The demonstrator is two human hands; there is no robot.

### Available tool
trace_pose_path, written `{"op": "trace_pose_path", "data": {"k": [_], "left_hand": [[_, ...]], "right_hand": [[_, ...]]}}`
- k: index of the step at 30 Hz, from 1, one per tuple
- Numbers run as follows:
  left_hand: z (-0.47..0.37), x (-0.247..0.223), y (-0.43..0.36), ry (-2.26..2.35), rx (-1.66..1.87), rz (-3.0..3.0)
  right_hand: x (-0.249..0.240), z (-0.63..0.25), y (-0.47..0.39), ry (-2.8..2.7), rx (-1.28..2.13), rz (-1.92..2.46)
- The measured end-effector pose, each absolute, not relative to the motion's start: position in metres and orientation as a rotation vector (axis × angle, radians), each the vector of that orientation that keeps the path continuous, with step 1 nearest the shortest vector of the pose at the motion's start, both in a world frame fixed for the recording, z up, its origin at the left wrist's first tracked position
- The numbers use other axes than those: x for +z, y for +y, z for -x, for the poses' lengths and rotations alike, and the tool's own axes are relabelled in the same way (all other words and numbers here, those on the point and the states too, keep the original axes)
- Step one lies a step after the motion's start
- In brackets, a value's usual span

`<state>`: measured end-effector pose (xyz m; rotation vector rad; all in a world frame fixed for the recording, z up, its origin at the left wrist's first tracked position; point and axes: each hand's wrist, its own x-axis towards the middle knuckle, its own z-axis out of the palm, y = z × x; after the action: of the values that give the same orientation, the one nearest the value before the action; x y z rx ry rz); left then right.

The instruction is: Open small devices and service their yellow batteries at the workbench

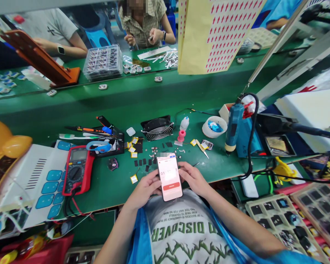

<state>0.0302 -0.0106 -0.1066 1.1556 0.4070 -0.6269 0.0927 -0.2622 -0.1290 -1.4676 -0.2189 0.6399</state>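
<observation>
A phone point(170, 178) with a lit screen and a red button is held upright between both hands at the front edge of the green bench. My left hand point(145, 187) grips its left side, fingers curled behind it. On the other side, my right hand point(194, 178) holds the phone's right edge with bent fingers. Just beyond the phone lie small black pieces point(144, 161) and tiny parts. Yellow-edged battery cells point(134, 179) rest to the left. A small fan point(157, 128) stands behind, beside a clear bottle point(184, 123) and a pink holder point(181, 136).
A red multimeter point(77, 170) and a tool holder point(118, 141) are at left. A white tub point(214, 127) and a hanging blue electric screwdriver point(234, 126) are at right. People sit across the bench, beyond a raised green ledge point(126, 97).
</observation>
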Motion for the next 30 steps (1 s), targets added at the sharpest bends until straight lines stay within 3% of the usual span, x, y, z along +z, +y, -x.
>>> {"op": "trace_pose_path", "data": {"k": [30], "left_hand": [[-0.0301,-0.1062,-0.0116,0.434,-0.639,-1.229]], "right_hand": [[-0.1267,-0.0938,-0.2615,-0.242,0.627,1.47]]}}
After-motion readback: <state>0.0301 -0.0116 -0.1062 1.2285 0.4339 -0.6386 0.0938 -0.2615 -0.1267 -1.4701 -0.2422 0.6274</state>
